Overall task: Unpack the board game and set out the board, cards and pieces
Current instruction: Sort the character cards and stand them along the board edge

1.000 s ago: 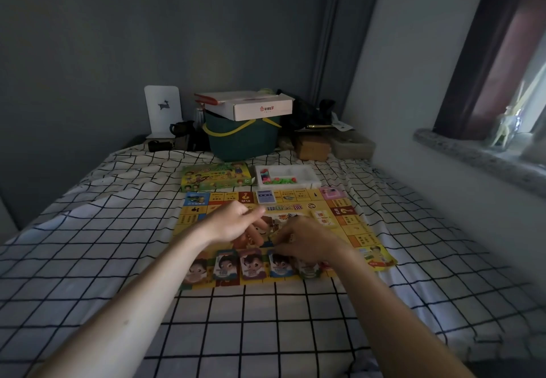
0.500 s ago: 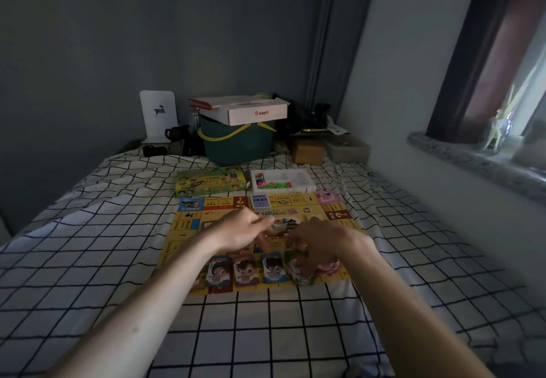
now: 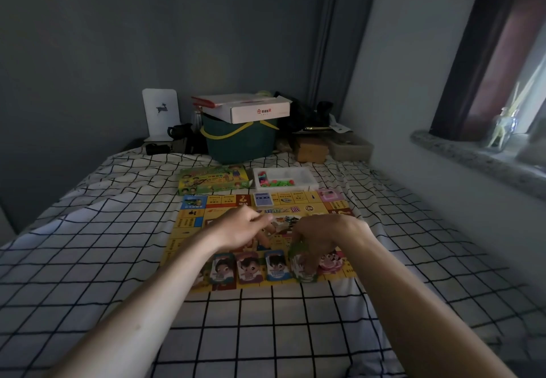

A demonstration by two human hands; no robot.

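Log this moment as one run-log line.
board flat on bed | character cards along near edge | right hand placing green card | left hand over board

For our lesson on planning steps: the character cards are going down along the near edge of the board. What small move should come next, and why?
Probably set the green-edged card flat in the gap it hovers over. The right hand pinches it between the blue card and the pink card, completing the row on the game board. The left hand holds nothing clearly visible.
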